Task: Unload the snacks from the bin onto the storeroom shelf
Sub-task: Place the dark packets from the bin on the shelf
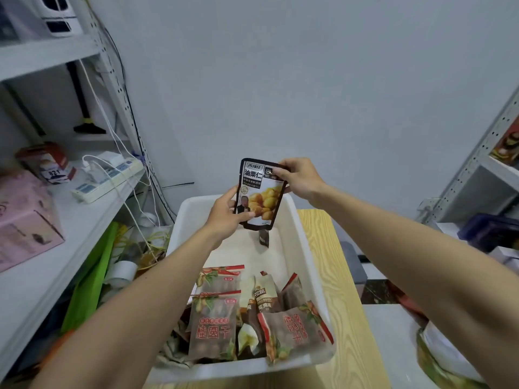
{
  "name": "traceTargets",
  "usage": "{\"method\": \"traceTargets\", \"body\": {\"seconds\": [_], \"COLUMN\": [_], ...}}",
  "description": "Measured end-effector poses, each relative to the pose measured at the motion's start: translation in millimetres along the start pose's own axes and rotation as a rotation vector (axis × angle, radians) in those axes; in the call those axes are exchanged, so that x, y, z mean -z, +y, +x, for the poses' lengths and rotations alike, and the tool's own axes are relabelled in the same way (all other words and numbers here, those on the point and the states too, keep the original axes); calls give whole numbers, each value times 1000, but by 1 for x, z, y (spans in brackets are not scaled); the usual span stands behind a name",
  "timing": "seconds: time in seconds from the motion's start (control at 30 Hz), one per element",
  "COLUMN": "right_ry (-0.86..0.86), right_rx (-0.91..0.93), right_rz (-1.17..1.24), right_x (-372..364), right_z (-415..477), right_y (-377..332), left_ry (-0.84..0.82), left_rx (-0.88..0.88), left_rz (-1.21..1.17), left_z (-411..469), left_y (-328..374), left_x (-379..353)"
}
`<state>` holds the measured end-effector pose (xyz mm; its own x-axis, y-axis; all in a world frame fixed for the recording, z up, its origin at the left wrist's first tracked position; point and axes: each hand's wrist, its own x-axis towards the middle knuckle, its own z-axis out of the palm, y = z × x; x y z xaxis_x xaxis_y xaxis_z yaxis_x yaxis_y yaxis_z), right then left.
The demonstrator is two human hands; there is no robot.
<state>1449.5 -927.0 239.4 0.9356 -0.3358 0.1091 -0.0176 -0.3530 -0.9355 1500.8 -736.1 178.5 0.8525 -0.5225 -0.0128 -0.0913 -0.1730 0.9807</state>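
Note:
A black-and-white chestnut snack pouch [259, 197] is held upright above the far end of the white plastic bin [304, 248]. My left hand [226, 216] grips its lower left edge, thumb across the front. My right hand [300, 178] pinches its top right corner. Several snack bags lie in the near end of the bin, among them translucent red-lettered longan packs [213, 324] and a brown pouch [265, 296]. The white storeroom shelf [84, 220] runs along the left.
The bin sits on a light wooden table [345, 290]. The left shelf holds a pink box [25, 217], a red-and-white carton [49, 162] and a power strip [108, 178] with white cables. Green bags and clutter lie below it. Another metal rack [477, 164] stands at right.

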Motion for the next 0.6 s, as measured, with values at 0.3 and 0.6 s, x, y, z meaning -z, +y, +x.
{"method": "traceTargets", "body": {"seconds": [0.3, 0.6], "right_ry": [15, 52], "right_rx": [-122, -282], "right_rz": [60, -51], "right_x": [-10, -21], "right_z": [11, 27], "right_y": [8, 71], "left_ry": [91, 130], "left_rx": [106, 172], "left_rz": [-83, -122], "left_z": [-5, 1], "left_y": [-24, -51], "left_x": [18, 32]}}
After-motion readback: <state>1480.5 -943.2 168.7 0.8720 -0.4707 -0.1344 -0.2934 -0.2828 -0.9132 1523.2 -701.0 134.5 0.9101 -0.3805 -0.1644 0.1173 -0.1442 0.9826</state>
